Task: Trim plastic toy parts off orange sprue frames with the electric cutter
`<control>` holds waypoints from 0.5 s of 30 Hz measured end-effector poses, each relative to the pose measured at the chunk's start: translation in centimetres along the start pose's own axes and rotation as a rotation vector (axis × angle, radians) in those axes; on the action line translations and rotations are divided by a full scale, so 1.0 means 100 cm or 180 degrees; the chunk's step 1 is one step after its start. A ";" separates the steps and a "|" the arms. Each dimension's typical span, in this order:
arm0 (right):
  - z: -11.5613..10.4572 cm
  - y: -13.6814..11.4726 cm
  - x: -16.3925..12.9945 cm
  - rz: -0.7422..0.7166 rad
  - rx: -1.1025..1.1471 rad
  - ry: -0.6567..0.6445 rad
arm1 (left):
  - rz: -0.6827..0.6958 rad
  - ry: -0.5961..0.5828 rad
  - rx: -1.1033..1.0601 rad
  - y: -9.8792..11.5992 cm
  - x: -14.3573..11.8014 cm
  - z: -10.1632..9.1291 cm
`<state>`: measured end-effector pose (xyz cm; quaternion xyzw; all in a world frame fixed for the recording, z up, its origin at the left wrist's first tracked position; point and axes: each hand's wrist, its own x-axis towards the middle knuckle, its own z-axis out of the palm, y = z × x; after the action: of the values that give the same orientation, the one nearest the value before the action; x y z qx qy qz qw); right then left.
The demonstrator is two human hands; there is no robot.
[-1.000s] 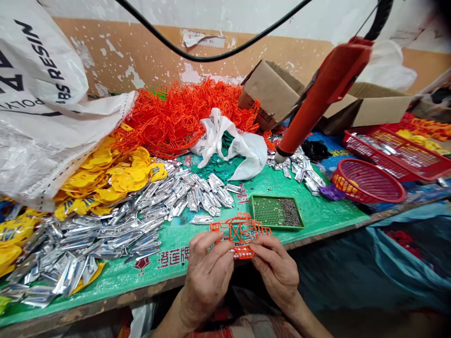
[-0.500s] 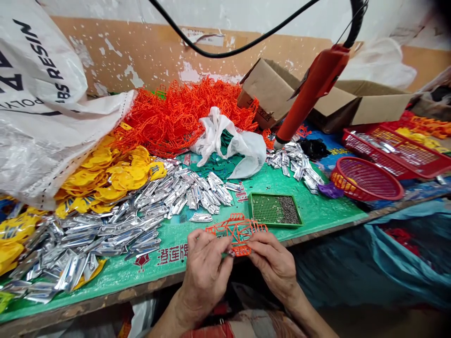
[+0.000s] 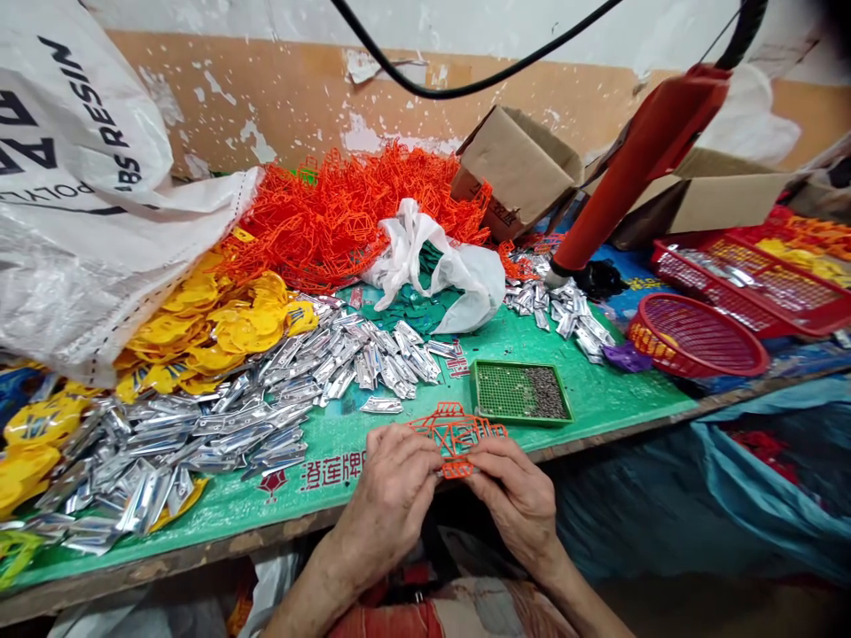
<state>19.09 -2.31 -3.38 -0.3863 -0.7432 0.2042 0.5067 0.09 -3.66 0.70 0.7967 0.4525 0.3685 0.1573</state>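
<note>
Between my two hands, at the table's front edge, is an orange plastic lattice frame (image 3: 453, 434). My left hand (image 3: 395, 483) grips its left end, covering part of it with bent fingers. My right hand (image 3: 511, 492) pinches the right end between thumb and fingers. A bit of shiny metal shows under the frame near the fingertips, mostly hidden. Just beyond the frame stands a shallow green tray (image 3: 488, 418) with small dark metal pieces (image 3: 546, 392) heaped at its right side. A single silver metal piece (image 3: 381, 405) lies to the left of it.
Silver metal pieces (image 3: 226, 425) and yellow plastic parts (image 3: 179, 328) spread across the left. Behind lies an orange heap of frames (image 3: 332, 213) beside a white bag (image 3: 458, 275). A red electric screwdriver (image 3: 638, 177) hangs at right, near a red round basket (image 3: 698, 328) and cardboard boxes (image 3: 519, 168).
My left hand has shifted its fingers over the frame's left end, covering more of it. The screwdriver appears farther right and more tilted. My right hand keeps its hold.
</note>
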 end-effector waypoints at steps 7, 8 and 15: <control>-0.002 -0.002 0.009 0.0024 0.0299 -0.0251 | 0.0046 -0.0258 0.0209 0.009 0.004 -0.007; -0.003 -0.003 0.011 0.0049 0.0400 -0.0330 | 0.0032 -0.0330 0.0180 0.008 0.005 -0.007; -0.008 -0.009 0.032 0.0295 0.1049 -0.0962 | -0.0591 -0.1060 -0.0681 0.002 0.010 -0.010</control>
<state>18.93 -0.39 -0.52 -0.2971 -0.7487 0.4014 0.4360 -0.20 -3.06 1.93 0.7802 0.4500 0.2617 0.3468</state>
